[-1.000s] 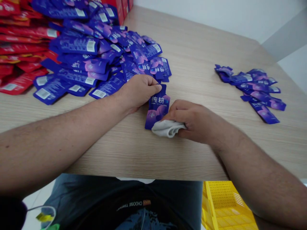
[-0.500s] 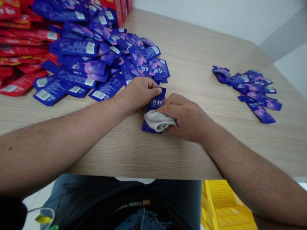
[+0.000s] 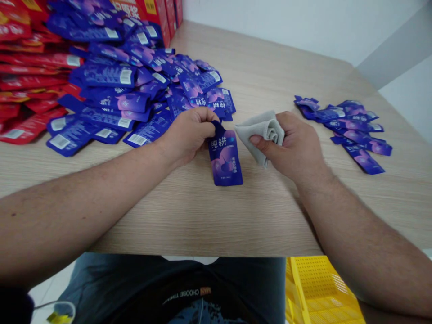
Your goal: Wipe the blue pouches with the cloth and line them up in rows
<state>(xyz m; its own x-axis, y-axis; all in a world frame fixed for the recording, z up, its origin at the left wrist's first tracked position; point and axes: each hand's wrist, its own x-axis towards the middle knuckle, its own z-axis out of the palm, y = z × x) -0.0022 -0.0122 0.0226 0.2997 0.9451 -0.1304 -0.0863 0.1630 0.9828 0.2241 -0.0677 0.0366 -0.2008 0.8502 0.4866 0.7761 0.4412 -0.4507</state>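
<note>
Two hands, one pouch between them. Left hand (image 3: 187,135): fingers pinched narrow on the neck of a purple spout pouch (image 3: 225,158), which hangs just below those fingers, printed face up; cannot tell whether its lower edge touches the counter (image 3: 270,216). Right hand (image 3: 292,144): fingers curled around a folded grey cloth (image 3: 259,132), which sits just right of the pouch and apart from it.

Just past the left fingers lies a large heap of blue-purple pouches (image 3: 135,99), overlapping and loose. Further left of those fingers is a mass of red pouches (image 3: 30,76). Well right of the right fingers, a much smaller group of purple pouches (image 3: 351,123) lies in a loose band. By count, most purple pouches sit in the left heap and few in the right group.

Containers: a yellow perforated crate (image 3: 317,288) sits below the counter edge, nearer the body than the right fingers; contents not visible from here. Red cardboard boxes (image 3: 158,18) stand far beyond the left fingers, contents hidden.
</note>
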